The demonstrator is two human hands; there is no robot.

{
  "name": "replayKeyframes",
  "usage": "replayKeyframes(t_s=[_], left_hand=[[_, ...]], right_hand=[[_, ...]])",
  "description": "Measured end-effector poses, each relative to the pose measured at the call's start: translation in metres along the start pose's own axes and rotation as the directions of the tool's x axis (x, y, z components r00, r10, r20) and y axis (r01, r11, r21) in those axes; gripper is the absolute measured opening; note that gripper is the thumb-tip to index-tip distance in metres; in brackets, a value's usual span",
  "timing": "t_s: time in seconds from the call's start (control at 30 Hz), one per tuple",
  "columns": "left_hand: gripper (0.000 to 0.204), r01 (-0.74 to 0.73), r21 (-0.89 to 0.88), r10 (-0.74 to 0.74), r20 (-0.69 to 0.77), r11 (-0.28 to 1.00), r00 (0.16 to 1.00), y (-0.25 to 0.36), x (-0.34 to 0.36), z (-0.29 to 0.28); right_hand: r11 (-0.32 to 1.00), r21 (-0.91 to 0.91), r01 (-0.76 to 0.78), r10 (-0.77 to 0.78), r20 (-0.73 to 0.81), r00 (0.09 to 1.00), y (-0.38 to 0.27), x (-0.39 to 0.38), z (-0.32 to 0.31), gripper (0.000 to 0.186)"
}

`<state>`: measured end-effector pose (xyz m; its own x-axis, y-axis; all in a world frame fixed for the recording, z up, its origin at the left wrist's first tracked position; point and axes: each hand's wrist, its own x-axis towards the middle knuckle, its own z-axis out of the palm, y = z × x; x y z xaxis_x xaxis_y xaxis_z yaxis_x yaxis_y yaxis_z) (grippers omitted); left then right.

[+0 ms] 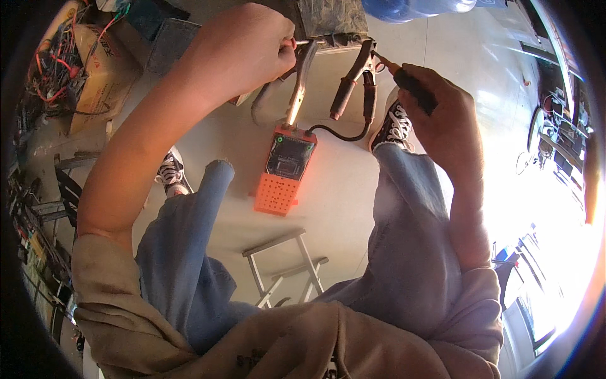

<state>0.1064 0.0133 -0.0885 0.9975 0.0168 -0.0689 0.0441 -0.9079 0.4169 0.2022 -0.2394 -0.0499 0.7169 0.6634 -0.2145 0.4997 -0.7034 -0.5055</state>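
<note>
Holding, right hand [445, 104]: Your fingers are wrapped around a black-handled tool [415, 91], with no gap visible in the grip. Its slim orange-brown end points up and left at the clamp; you cannot tell from this view whether the two touch.
Holding, left hand [268, 47]: Your fist is closed on a slim red-ended tool [290, 43]. A thin pale shaft runs right from it, toward the block; the back of your hand hides most of the grip.
Clamp [361, 63]: Lies between your hands, head up, its two dark handles spread toward you.
Cable [344, 137]: Black; curves from the clamp's right handle to the top of the orange device.
Orange device [276, 194]: Sits on the floor [334, 202] between your legs, dark panel [290, 156] facing up, perforated end nearest you.
Block [331, 18]: Box-shaped and dusty, just beyond the clamp.
Shoes: One black-and-white shoe [170, 172] at left; the other [394, 129] at right, near the clamp handles.
Metal frame [274, 243]: Light grey, on your side of the device.
Cardboard box [104, 72]: Far left, beside tangled wires [57, 79].
Blue object [416, 7]: Rounded, at the upper edge.
</note>
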Motion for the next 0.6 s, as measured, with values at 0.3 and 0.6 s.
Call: replayKeyframes(t_s=[0.3, 0.6], left_hand=[[0.017, -0.018, 0.023, 0.019, -0.029, 1.0, 0.999, -0.005, -0.003, 0.005], [0.014, 0.026, 0.002, -0.026, 0.019, 1.0, 0.999, -0.008, -0.002, 0.007]], right_hand=[[1.0, -0.012, 0.005, -0.005, 0.019, 1.0, 0.0, 0.0, 0.0, 0.029], [0.998, 0.013, -0.059, 0.059, 0.011, 0.998, -0.002, 0.0, 0.0, 0.029]])
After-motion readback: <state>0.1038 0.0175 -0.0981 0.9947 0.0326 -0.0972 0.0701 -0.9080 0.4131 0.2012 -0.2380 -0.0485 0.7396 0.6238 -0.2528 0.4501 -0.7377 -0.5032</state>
